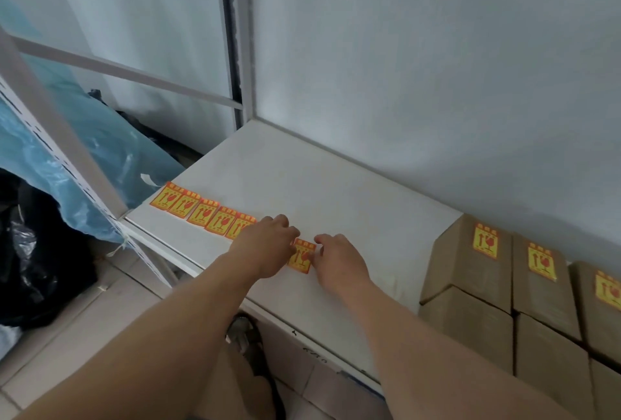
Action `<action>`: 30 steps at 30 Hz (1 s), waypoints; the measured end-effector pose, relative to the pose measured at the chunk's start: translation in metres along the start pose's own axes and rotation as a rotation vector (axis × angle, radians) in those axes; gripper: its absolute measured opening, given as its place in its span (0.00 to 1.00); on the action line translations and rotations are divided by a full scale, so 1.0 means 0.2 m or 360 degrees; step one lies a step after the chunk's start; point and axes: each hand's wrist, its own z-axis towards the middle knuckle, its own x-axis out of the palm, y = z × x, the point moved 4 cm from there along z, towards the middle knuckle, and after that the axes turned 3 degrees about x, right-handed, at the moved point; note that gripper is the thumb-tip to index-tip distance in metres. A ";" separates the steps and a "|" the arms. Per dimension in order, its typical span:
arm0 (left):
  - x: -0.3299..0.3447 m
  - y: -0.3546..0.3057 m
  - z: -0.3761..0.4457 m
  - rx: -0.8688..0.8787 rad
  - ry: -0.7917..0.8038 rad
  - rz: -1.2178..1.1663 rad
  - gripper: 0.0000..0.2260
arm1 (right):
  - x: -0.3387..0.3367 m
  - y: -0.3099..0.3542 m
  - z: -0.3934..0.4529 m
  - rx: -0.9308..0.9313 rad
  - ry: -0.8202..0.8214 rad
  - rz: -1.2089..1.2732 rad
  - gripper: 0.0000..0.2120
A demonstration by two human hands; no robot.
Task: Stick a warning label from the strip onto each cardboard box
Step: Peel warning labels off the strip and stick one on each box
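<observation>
Both hands are working at the near end of the label strip (pixel 205 213), which is lying flat along the front edge of the white shelf (pixel 302 177), running out toward ten o'clock from the hands. The left hand (pixel 268 244) is pressing down over the strip with fingers curled, covering one or two labels, while the right hand (pixel 339 258) is pinching at the right edge of the end label (pixel 300 256) with thumb and fingertips; whether it is already gripping a lifted corner or only picking at it, I cannot tell. The cardboard boxes (pixel 470 285) are standing at three o'clock, well apart from the hands, and the three tops in view are each already carrying a label; any bare box is out of view. The likeliest trouble is the label tearing or curling onto itself if the right hand is pulling too steeply. The backing may also be lifting with it if the left hand is easing its pressure. The strip's far end is hanging slightly past the shelf corner, so a tug could be dragging it off.
</observation>
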 end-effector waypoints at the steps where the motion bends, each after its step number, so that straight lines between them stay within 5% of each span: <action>1: 0.01 0.01 0.01 -0.0009 0.0020 -0.0014 0.15 | 0.01 -0.01 0.00 0.0008 -0.0010 -0.0006 0.18; 15: 0.05 0.07 0.02 -0.0112 0.0009 -0.0252 0.16 | 0.04 0.01 0.02 0.0127 -0.0236 0.0058 0.15; 30: 0.04 0.06 0.00 -0.0140 0.0014 -0.0297 0.15 | 0.02 0.05 0.06 0.0232 -0.0110 -0.0080 0.12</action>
